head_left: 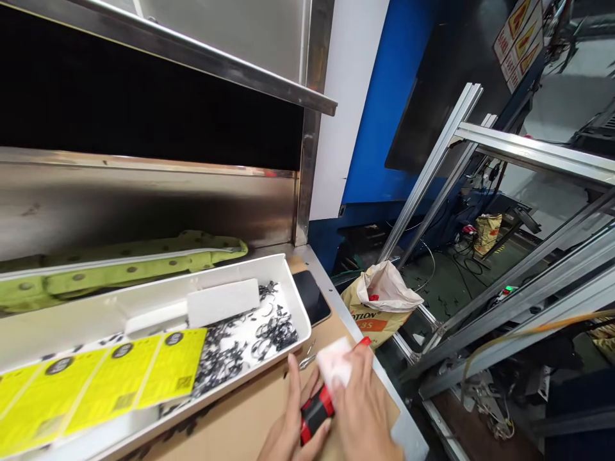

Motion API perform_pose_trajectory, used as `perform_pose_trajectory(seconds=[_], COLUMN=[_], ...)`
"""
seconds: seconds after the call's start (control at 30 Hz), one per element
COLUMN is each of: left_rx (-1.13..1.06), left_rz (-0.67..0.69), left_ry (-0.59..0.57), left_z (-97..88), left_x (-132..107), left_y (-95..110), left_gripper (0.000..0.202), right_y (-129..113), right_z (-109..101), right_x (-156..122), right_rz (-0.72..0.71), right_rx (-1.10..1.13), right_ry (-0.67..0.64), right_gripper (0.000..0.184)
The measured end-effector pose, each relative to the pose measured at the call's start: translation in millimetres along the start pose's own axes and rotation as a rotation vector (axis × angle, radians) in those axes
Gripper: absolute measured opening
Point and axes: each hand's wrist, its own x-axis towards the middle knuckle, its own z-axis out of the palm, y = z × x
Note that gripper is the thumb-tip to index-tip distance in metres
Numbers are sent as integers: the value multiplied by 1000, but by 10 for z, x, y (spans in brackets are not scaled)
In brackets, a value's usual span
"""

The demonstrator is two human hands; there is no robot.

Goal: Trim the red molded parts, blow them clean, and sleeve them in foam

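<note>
Both hands ran off the bottom edge, so the wrists never showed. The right hand was motion-blurred and covered most of the red and black tool. The yellow labels were cut off at the left, print unreadable.

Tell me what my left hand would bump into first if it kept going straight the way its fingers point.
Probably the small metal clip lying on the cardboard just ahead of the left hand, then the white tray's rim; depth is hard to judge.
</note>
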Motion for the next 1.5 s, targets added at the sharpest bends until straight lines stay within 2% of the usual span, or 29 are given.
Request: perform_pose_trajectory(seconds=[0.13,0.23,0.3,0.4,0.53,0.6,0.73,0.9,1.03,1.17,1.3,1.4,1.5], left_rx=[-5,-25,-61,-100,-107,-104,-118,-130,-125,-119,-118,-108,-46], left_rz=[25,27,13,-16,-13,-16,-7,1,19,18,12,10,28], left_ry=[46,43,88,150,63,40,115,159,167,149,90,103,41], left_z=[19,48,72,83,30,12,48,106,102,72,36,21,19], left_x=[-8,-11,-15,-19,-10,-4,-4,-9,-12,-14,-12,-18,-22], left_y=[2,4,23,63,68,57,48,18,-5,2,16,5,-11], left_gripper=[87,92,94,96,99,101,99,100,99,97,98,94,90], right_y=[3,-34,-29,11,-1,6,75,122,223,248,225,208,202], right_z=[-38,-2,8,15,96,84,-46,-85,-163,-184,-200,-196,-204], right_x=[50,8,7,35,-11,4,66,-153,-191,-191,-181,-182,-149], right_rz=[71,17,-2,52,21,-24,26,-206,-200,-408,-293,-347,-380], right_rx=[-36,-25,-31,-53,-44,-24,-37,-42,-80,-86,-113,-108,-97], right_ry=[52,33,49,106,132,80,66,-48,-102,-170,-111,-63,-79], right_gripper=[32,27,27,29,26,30,41,44,46,45,45,45,44])
